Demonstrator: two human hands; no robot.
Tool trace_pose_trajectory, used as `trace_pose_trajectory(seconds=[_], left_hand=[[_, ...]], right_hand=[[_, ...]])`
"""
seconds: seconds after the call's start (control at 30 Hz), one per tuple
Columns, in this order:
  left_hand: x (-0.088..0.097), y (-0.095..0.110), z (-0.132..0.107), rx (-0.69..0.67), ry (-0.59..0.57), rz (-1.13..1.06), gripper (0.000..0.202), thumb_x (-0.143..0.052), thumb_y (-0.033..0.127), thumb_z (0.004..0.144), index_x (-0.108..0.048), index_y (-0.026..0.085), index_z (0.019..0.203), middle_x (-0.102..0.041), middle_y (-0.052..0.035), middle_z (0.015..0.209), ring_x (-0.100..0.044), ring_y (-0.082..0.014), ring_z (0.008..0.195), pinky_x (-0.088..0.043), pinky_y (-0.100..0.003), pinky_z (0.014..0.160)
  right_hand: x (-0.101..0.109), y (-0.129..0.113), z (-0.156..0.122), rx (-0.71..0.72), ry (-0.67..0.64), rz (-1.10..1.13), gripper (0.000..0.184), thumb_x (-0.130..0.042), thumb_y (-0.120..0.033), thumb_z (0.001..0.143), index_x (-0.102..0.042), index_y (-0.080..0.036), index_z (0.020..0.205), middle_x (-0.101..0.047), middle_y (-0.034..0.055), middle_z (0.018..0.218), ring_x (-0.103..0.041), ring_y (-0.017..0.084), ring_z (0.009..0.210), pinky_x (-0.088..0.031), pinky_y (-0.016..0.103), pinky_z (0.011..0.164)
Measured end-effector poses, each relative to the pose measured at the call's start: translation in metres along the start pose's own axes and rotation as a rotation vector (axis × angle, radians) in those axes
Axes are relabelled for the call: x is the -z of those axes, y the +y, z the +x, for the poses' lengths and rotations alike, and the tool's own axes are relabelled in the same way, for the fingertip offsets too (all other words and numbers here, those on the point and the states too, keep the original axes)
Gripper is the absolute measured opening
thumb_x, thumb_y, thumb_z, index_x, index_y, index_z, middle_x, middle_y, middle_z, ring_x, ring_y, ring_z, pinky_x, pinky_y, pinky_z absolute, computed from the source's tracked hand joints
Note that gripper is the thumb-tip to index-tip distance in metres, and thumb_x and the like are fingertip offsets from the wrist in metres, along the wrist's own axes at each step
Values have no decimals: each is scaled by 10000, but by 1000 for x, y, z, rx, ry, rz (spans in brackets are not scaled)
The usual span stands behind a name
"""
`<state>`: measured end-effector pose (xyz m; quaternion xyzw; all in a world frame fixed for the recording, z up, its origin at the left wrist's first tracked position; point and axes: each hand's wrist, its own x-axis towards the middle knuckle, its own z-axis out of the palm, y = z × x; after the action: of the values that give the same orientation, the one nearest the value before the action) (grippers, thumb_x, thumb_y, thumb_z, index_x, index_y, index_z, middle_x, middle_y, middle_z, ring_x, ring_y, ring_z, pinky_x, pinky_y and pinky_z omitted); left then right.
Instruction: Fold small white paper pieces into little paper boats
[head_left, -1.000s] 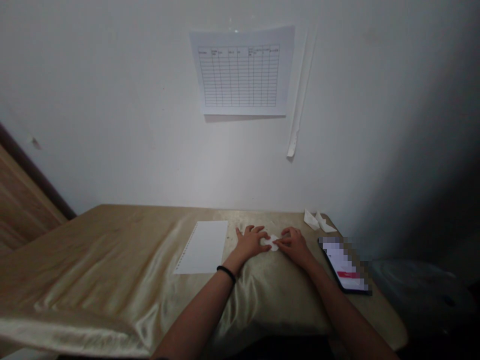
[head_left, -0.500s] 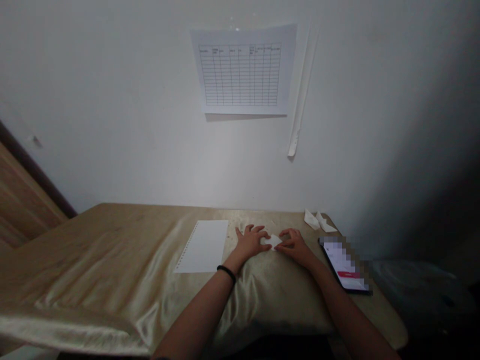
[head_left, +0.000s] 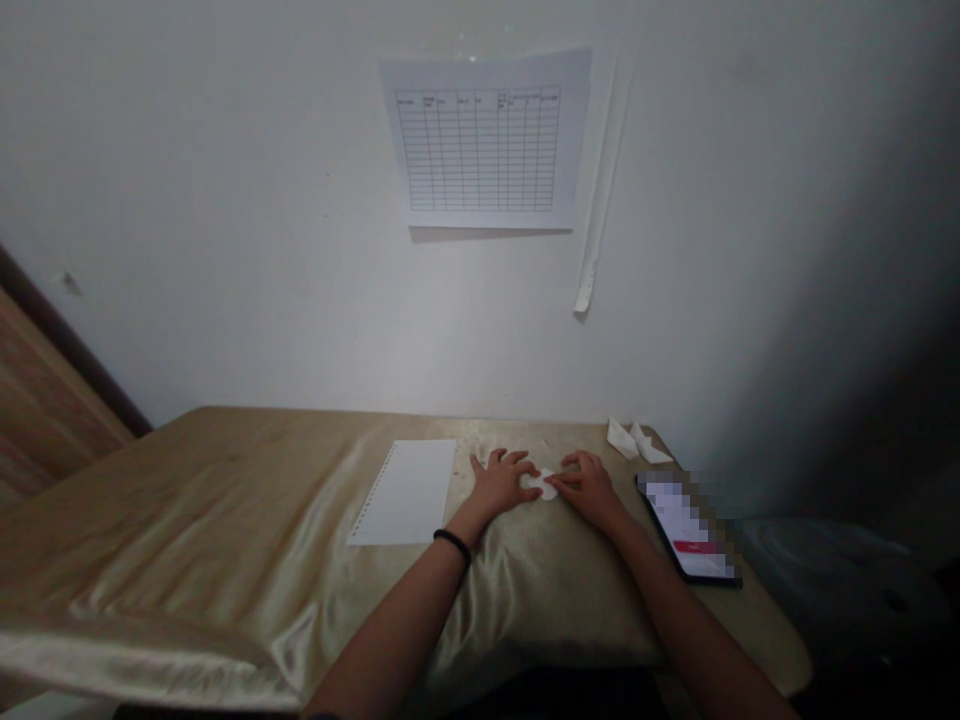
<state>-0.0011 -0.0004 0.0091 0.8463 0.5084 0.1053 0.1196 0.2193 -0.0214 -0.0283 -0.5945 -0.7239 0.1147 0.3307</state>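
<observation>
A small white piece of folded paper [head_left: 549, 491] lies on the table between my two hands. My left hand [head_left: 504, 483] grips its left side between thumb and index finger, with the other fingers spread. From the right, my right hand [head_left: 591, 488] has its thumb and index finger closed on the paper's upper right edge. My fingers cover parts of the paper, so its full shape is hidden. To the left of my left hand lies a flat white sheet [head_left: 409, 490] with punched holes along its left edge.
Two folded white paper shapes [head_left: 637, 440] sit at the table's back right corner. A phone [head_left: 690, 530] with a lit screen lies right of my right forearm. Shiny beige cloth [head_left: 247, 520] with wrinkles covers the table. A printed chart [head_left: 484, 150] hangs on the wall behind.
My right thumb and index finger have moved slightly left over the paper, and its right corner no longer sticks out as a point. My left hand stays in place.
</observation>
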Motion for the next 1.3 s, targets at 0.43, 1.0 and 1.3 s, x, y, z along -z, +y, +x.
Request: trace_pose_trajectory(seconds=[0.43,1.0,1.3], left_hand=[[0,0,0,3,-1,3,406,-661,617,832,-647,452,1202,-455,60,1554,-272,-395,1458,-81,-862,1046],[1,4,-1,1,3,-15,401,-668,601,819,-652,434,1183,-462,48,1546,-281,-396,1454,-47,-852,1059],[2,9,-4,-25,16,14,499,-619,701,820,-637,376,1198,-461,5,1547,-302,-393,1441,-29,-845,1071]], right_hand=[[12,0,-6,42,-113,136,95,-764,-371,788,-801,-286,809,-646,57,1258,-442,271,1300,-317,446,1160],[2,4,-3,-11,64,90,195,-658,-380,880,-808,-286,961,-659,91,1146,-536,246,1153,-410,404,1076],[21,7,-6,-33,6,161,157,-692,-349,805,-798,-234,820,-693,94,1081,-573,260,1117,-426,414,1042]])
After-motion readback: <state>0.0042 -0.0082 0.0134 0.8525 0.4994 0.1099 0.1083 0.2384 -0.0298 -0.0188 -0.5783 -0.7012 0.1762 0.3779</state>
